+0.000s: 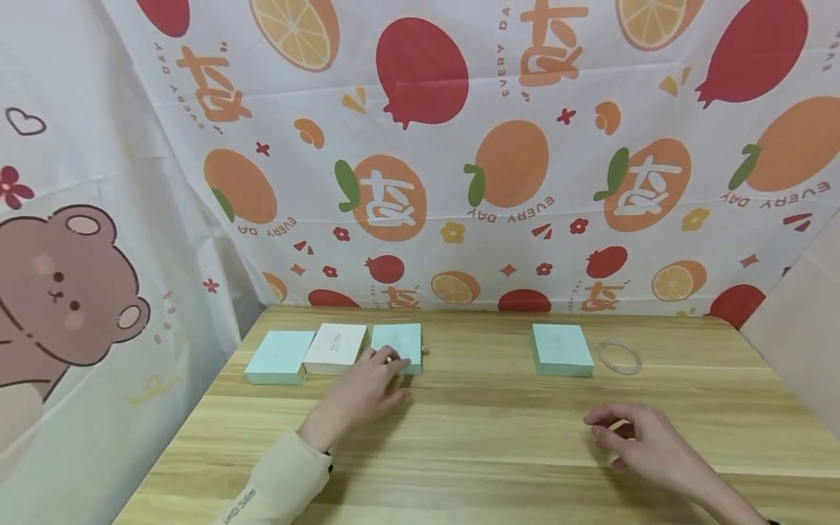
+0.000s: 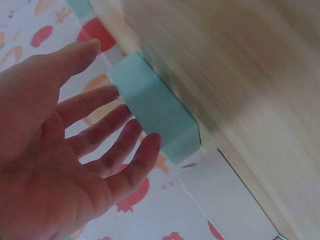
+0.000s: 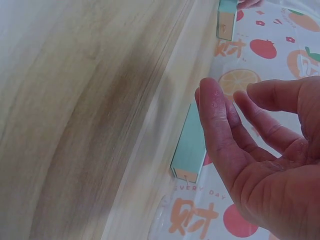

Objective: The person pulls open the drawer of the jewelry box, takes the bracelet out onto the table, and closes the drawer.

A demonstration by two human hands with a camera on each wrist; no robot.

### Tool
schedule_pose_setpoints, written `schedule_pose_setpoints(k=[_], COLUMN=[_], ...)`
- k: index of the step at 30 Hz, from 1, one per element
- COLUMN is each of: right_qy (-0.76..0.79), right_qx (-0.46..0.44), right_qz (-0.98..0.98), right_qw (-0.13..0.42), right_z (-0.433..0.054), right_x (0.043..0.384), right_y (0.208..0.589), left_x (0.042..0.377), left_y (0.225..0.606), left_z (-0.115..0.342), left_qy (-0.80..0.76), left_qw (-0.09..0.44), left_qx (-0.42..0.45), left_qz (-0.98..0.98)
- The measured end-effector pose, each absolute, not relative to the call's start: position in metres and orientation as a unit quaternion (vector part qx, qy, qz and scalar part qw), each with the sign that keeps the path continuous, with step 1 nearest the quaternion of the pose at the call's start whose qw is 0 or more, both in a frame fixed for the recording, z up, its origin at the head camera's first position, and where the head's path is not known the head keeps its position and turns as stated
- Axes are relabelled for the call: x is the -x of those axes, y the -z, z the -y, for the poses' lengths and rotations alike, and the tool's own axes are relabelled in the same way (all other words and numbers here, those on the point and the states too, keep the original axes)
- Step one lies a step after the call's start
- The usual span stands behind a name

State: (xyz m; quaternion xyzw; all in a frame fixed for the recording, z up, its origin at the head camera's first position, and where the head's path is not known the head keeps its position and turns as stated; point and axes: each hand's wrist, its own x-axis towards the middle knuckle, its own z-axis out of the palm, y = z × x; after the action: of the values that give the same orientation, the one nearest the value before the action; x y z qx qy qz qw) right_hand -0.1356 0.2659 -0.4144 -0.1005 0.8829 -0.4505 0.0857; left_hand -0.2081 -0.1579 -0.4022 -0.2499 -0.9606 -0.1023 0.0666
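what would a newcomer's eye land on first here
The bold fruit-print cloth behind the wooden table would likely catch the eye first, with a brown bear printed at far left. Next come the left hand at the rightmost box of three on the left, and a pale ring lying beside the lone turquoise box on the right.

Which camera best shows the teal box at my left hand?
The left wrist view: the teal box appears largest there, mostly uncovered. The head view shows its top, partly covered; the right wrist view, a small distant part.
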Motion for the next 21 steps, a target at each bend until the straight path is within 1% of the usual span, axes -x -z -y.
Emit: schedule_pose_setpoints(k=[10,16,21], right_qy=[0.452,0.451,0.454], right_qx=[0.1,0.097,0.101], right_qz=[-0.882,-0.884,-0.882], right_qw=[0.087,0.077,0.076], right_z=[-0.263,-0.264,-0.264], right_x=[0.135,0.134,0.134], right_y=[0.416,0.417,0.417], left_x=[0.185,0.174,0.161], left_y=[0.396,0.394,0.394], left_z=[0.152,0.149,0.147], left_qy=[0.082,0.072,0.088], left_qw=[0.077,0.093,0.085], left_qx=[0.294,0.318,0.322], left_qz=[0.949,0.941,0.939])
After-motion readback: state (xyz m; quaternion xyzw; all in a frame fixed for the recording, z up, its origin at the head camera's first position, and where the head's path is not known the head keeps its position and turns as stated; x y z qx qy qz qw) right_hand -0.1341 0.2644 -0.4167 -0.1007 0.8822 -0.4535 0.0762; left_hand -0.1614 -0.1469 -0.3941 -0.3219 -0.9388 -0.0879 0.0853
